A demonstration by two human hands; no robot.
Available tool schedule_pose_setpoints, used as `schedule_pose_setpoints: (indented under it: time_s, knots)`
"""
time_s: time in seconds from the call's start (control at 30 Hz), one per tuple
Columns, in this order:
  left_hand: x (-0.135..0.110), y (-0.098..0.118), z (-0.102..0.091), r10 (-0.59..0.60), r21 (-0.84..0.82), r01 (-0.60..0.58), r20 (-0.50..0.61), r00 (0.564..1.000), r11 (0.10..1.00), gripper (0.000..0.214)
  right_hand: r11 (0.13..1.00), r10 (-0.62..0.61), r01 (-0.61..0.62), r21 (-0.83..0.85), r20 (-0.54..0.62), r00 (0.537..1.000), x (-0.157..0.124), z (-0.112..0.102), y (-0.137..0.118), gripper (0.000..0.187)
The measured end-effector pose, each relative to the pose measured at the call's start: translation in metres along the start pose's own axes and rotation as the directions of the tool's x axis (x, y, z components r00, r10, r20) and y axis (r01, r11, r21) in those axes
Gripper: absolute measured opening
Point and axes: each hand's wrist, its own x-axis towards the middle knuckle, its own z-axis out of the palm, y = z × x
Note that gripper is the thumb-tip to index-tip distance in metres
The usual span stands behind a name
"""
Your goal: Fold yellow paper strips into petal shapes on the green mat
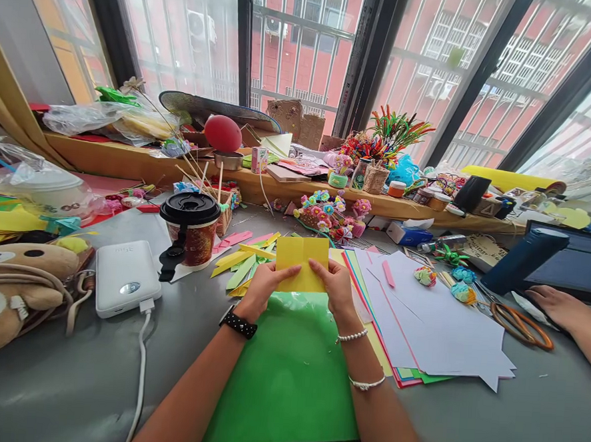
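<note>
A folded yellow paper is held upright just above a glossy green sheet that lies on the grey table. My left hand pinches the paper's lower left edge, thumb on the front. My right hand pinches its lower right edge the same way. A black beaded watch band sits on my left wrist and pearl bracelets on my right. Both hands are closed on the paper.
A lidded coffee cup and a white power bank stand at left, with a bear plush. Cut coloured strips lie behind the paper. White sheets spread right. Another person's hand rests by orange scissors and a tablet.
</note>
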Motion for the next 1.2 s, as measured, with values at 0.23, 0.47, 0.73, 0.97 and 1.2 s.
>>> schedule_pose_setpoints:
  time_s: [0.23, 0.47, 0.73, 0.97, 1.2]
  knots:
    - [0.0008, -0.0003, 0.0035, -0.031, -0.06, 0.027, -0.068, 0.997, 0.998, 0.028, 0.995, 0.081, -0.081, 0.063, 0.006, 0.997, 0.0009, 0.0022, -0.0008, 0.025]
    - [0.0025, -0.0047, 0.0071, -0.041, -0.142, 0.029, -0.085, 0.996, 0.989, 0.029, 0.978, 0.126, -0.121, 0.172, -0.014, 0.992, 0.0005, 0.0073, -0.0006, 0.023]
    - [0.0006, -0.0036, 0.0059, 0.041, -0.084, -0.05, -0.11, 0.993, 0.995, 0.034, 0.994, 0.06, -0.057, 0.088, -0.032, 0.998, 0.001, 0.0084, 0.0023, 0.029]
    - [0.0025, -0.0044, 0.001, 0.053, 0.039, -0.05, -0.082, 0.995, 0.998, 0.037, 1.0, 0.021, -0.021, -0.017, 0.015, 1.0, 0.0006, 0.0048, -0.0004, 0.029]
    - [0.0014, -0.0049, 0.0062, 0.027, -0.073, -0.034, -0.093, 0.995, 0.997, 0.037, 0.994, 0.07, -0.068, 0.081, -0.024, 0.997, 0.0005, 0.0071, -0.0008, 0.025]
